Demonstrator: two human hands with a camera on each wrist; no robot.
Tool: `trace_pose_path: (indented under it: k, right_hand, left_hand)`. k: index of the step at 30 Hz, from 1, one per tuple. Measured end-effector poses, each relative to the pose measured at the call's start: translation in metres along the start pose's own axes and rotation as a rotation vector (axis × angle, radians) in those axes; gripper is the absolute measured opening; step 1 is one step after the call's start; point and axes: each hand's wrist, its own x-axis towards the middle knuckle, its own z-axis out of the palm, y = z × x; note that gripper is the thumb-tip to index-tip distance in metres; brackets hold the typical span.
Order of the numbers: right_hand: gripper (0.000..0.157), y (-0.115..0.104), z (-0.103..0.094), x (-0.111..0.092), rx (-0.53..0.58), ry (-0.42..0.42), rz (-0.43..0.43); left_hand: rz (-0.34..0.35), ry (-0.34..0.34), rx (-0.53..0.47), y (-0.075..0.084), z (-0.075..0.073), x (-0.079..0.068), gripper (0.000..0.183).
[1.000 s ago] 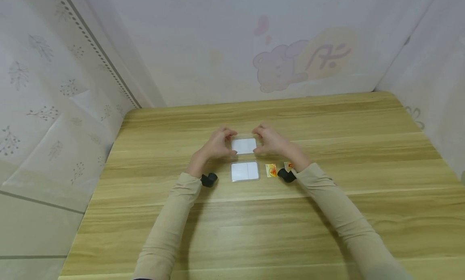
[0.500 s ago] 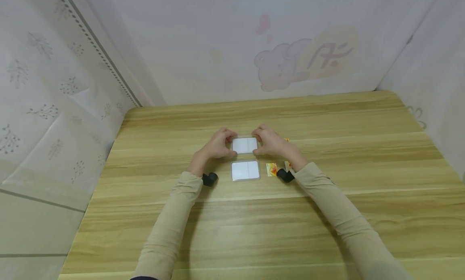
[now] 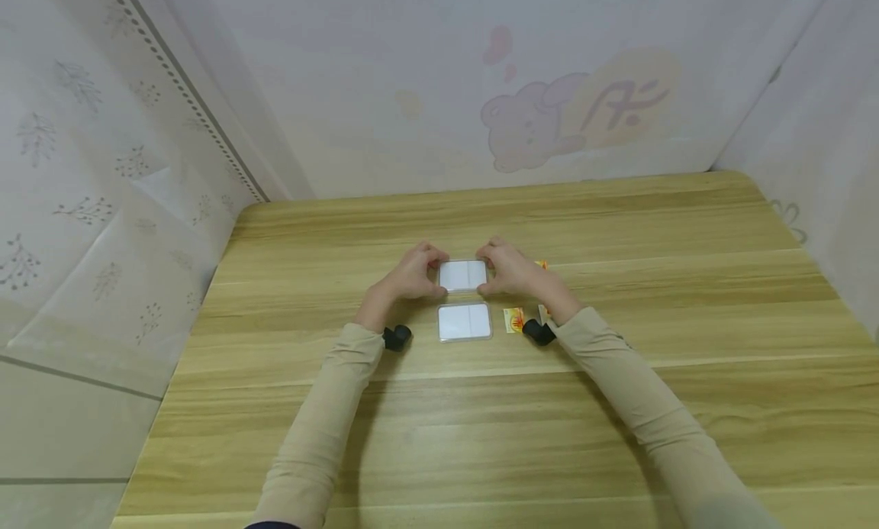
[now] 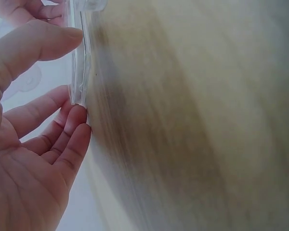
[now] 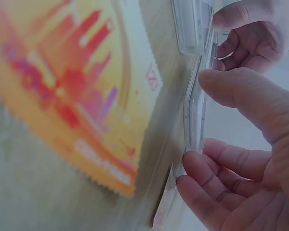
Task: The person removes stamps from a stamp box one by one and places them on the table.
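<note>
Both hands grip a flat clear plastic case [image 3: 462, 275] with a white lining and a thin dividing line. My left hand [image 3: 414, 274] holds its left end, thumb at the near edge and fingers at the far edge. My right hand [image 3: 510, 271] holds the right end likewise. In the left wrist view the case's thin layered edge [image 4: 80, 62] runs between thumb and fingertips, close over the wood. A second similar case [image 3: 465, 322] lies flat just nearer the person. Beside it, a yellow-orange stamp [image 3: 513, 320] with red print and toothed edges lies near my right wrist.
Another stamp [image 3: 545, 314] is partly hidden by my right wrist, and a third orange-edged piece [image 3: 542, 264] peeks out behind the right hand. Black wrist cameras [image 3: 397, 338] hang close above the wooden table [image 3: 439, 437]. A printed curtain [image 3: 384, 94] stands behind the far edge.
The upper case's clear outline now lines up with its white lining, and its dividing line shows clearly. The orange piece behind my right hand has come into view. Both hands stay nearly in place.
</note>
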Motion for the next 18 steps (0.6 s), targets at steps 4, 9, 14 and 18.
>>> trace_pose_path:
  k: [4, 9, 14, 18]
  right_hand:
    - [0.054, -0.0009, 0.0, -0.0001, -0.001, -0.007, 0.005]
    - [0.052, -0.0016, 0.0008, -0.0001, 0.003, -0.011, 0.0]
    - [0.051, -0.002, 0.0013, -0.0003, -0.001, -0.016, 0.005]
    - [0.051, -0.0028, 0.0002, -0.0009, 0.003, -0.028, 0.016]
  left_hand:
    - [-0.006, -0.002, 0.015, 0.0001, 0.0007, 0.0007, 0.058]
    - [-0.017, -0.005, 0.03, 0.0006, 0.0008, 0.0016, 0.058]
    - [-0.029, -0.007, 0.03, 0.0012, 0.0011, 0.0019, 0.058]
    - [-0.029, -0.009, 0.028, 0.0015, 0.0008, 0.0016, 0.058]
